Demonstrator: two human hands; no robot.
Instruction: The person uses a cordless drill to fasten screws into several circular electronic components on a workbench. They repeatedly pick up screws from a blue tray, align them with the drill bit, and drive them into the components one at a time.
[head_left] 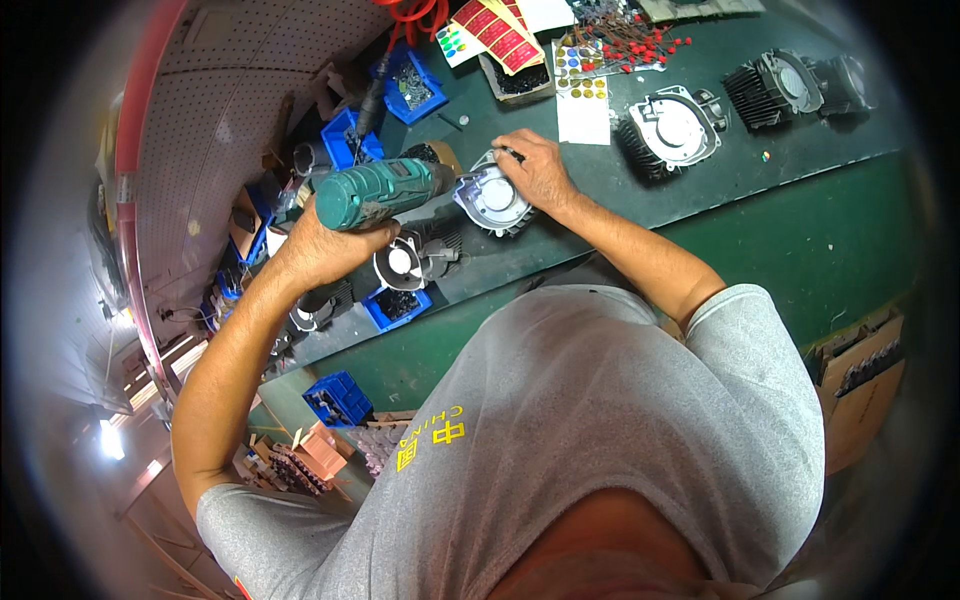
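My left hand (pixel 335 243) is wrapped round the grip of a teal cordless drill (pixel 385 192), held level above the bench with its dark chuck pointing right. The chuck is close to a round silver metal motor housing (pixel 497 203) with fins underneath. On the far side of that housing, my right hand (pixel 540 170) is closed over its upper edge. A small dark piece shows by its fingertips, too small to name. Beneath the drill and nearer to me lies another motor part (pixel 402 258) with a white round centre.
Blue bins (pixel 430 103) of small hardware stand at the back left; another blue bin (pixel 398 310) sits at the front edge. Beyond are a box of black screws (pixel 515 92), sticker sheets (pixel 583 122) and red-tipped wires (pixel 640 50). Finned housings (pixel 672 132) line the bench's right.
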